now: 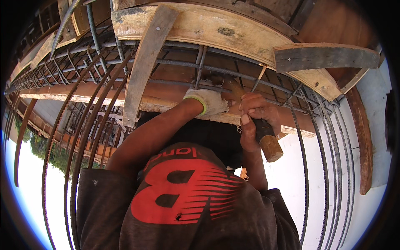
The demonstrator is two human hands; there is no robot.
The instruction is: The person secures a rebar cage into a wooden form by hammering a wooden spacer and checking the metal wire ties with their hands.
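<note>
My right hand (259, 111) is closed round the handle of a hammer (273, 148), a wooden shaft with a black wrapped section. The shaft slants up and left into the steel cage; its far end is dark and hard to make out. Beside it, my left hand (207, 101) wears a whitish glove with a yellow-green cuff. It is curled at the upper edge of a reddish-brown board (166, 95), just below the horizontal reinforcing bars (175, 63). Whatever its fingers grip is hidden. Both forearms reach up past my dark shirt with a red print.
A pale timber plank (216, 27) crosses above the bars, with a nailed upright slat (146, 62) at left and a grey wood piece (325, 57) at right. Long vertical bars (304, 175) hang on both sides. Greenery (39, 152) shows at far left.
</note>
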